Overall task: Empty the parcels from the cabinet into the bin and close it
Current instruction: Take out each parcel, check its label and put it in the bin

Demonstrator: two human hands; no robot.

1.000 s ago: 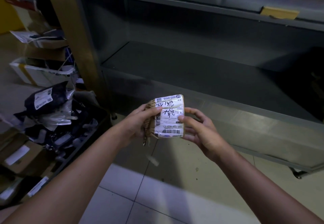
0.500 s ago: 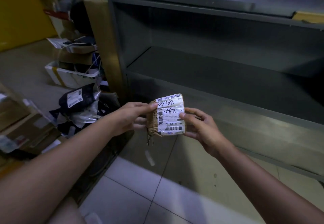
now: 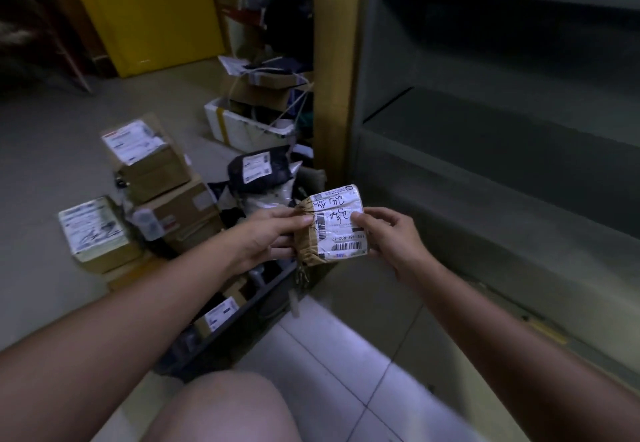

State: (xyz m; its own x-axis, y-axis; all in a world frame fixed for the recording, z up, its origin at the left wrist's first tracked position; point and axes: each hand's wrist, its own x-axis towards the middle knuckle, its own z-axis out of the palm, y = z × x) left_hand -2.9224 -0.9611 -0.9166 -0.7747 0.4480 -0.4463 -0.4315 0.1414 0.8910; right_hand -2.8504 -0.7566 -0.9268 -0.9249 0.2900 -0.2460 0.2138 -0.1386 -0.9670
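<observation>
Boxes flank the bin (parcel held); cabinet right.

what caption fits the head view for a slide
Left hand and right hand hold a labelled parcel by the grey cabinet.

Floor clutter we see
We find a yellow panel at the back; a tall brown cardboard column stands upright to its right, with a white foam box at its foot and an open carton on top of that; labelled cardboard boxes lie stacked further left on the grey floor, with pale tiles nearer us
</observation>
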